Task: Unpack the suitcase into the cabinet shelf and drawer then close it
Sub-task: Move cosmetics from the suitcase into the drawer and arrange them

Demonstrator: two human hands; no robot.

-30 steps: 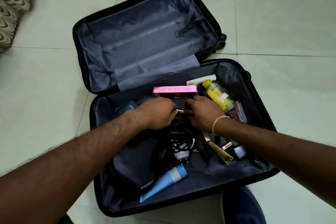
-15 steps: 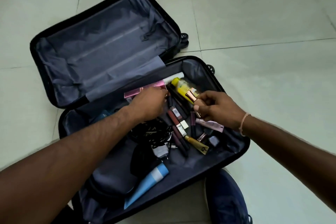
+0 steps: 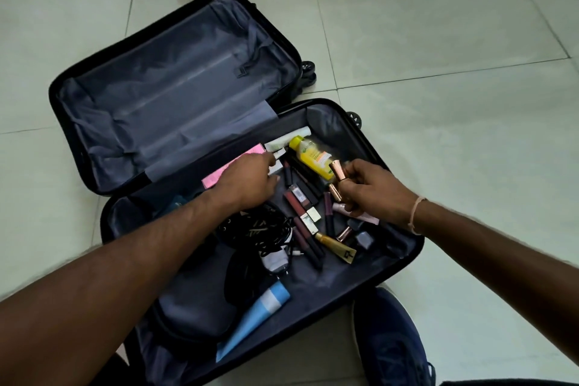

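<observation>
The black suitcase lies wide open on the pale tiled floor, far half lined in grey and bare, near half full of toiletries; a blue tube sits in the suitcase's near corner, a tangle of black cable at its middle, a yellow bottle toward its hinge; the left hand reaches over a pink box by the hinge, fingers curled, grip unclear; the right hand pinches rose-gold lipstick tubes above the suitcase's right side.
</observation>
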